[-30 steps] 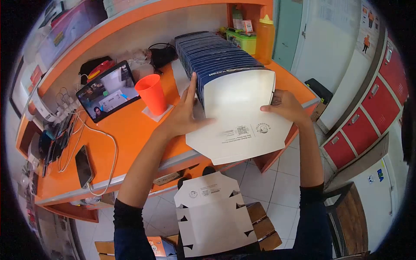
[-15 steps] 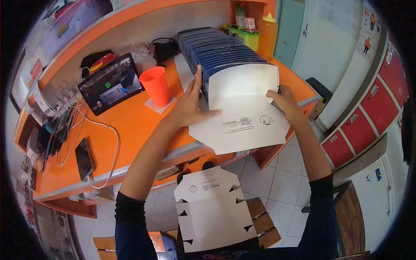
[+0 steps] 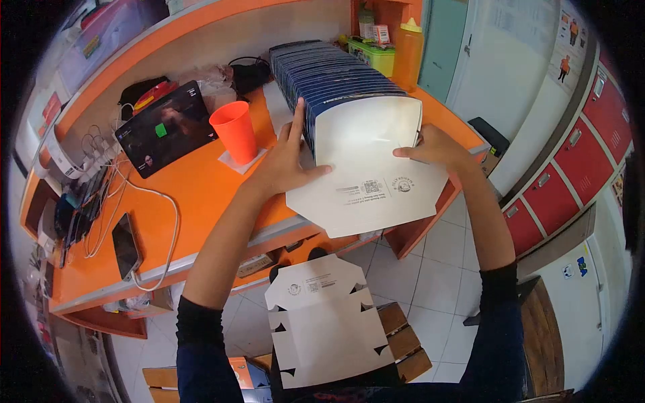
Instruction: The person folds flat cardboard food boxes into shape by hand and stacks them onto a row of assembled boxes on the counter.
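A partly folded white cardboard box (image 3: 366, 138) stands at the near end of a long row of dark blue folded boxes (image 3: 336, 70) on the desk. Its wide printed flap hangs toward me past the desk edge. My left hand (image 3: 279, 164) is at its left side, fingers stretched along the outside and thumb on the inner face. On the right, my right hand (image 3: 440, 149) pinches the side wall, thumb inside; its other fingers are partly hidden behind. An unfolded cardboard box blank (image 3: 329, 329), printed at its top and notched along both sides, lies across my lap.
Left on the orange desk (image 3: 201, 221) are a red-orange cup (image 3: 234, 131), a tablet (image 3: 164, 127), and a phone (image 3: 126, 245) with a white cable. A yellow-capped bottle (image 3: 408, 57) stands behind the row. Red lockers (image 3: 561, 161) line the right side.
The view has shifted slightly, moving everything a little left. My right thumb reaches slightly farther inward over the box's side, and the wall there leans in. My left hand keeps its place.
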The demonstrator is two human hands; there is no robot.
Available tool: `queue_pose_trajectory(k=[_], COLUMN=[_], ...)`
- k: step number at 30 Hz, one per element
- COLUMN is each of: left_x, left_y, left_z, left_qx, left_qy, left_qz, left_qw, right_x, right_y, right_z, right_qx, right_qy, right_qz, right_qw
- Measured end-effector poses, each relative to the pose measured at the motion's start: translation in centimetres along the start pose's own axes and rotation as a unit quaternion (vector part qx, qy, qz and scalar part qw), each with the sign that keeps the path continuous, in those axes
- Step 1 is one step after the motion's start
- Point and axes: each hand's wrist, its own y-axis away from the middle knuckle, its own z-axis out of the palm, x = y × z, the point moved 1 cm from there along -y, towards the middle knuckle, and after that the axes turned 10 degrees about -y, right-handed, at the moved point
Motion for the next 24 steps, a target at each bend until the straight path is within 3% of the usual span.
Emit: queue_pose_trajectory(k=[4,7,13,24], left_x=[0.9,0.4,0.3,-0.4], left_y=[0.2,0.1,0.1,0.7], left_z=[0.3,1.2,0.5,-0.2], left_qx=[0.024,0.039,0.039,-0.041], left_qy=[0.026,0.035,0.058,0.113], left_qz=[-0.016,-0.020,-0.011,0.016], left_qw=[0.999,0.998,0.997,0.993], right_x=[1.1,4.8,2.3,3.4], right_y=[-0.5,-1.3,0.9,0.3], right_z=[1.8,2.9,2.5,0.3], right_qx=[0.106,0.176,0.122,-0.028], right_qy=[0.025,-0.209,-0.304,-0.075], right_qz=[0.045,0.013,0.062,0.002], right_qw=[0.993,0.962,0.943,0.997])
